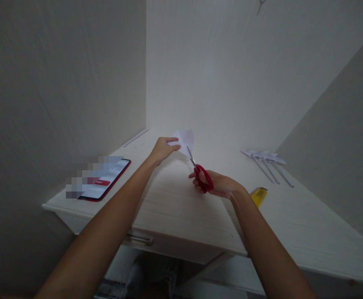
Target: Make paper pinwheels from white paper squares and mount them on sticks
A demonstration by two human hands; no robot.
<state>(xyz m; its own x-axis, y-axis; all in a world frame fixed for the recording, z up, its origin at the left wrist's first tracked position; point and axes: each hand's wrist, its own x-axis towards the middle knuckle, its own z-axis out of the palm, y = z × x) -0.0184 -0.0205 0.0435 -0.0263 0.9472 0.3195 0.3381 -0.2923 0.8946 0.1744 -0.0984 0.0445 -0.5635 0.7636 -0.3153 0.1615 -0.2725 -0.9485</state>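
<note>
Held up above the table, a creased piece of white paper is gripped at its left side by my left hand. My right hand has its fingers in the handles of red-handled scissors. The metal blades point up and to the left, their tips at the lower part of the paper. Whether the blades have cut into the sheet is too small to tell.
A phone in a red case lies on the white table at left. White paper pinwheels on sticks rest at right. A yellow object is partly behind my right forearm. A thin white strip lies by the left wall.
</note>
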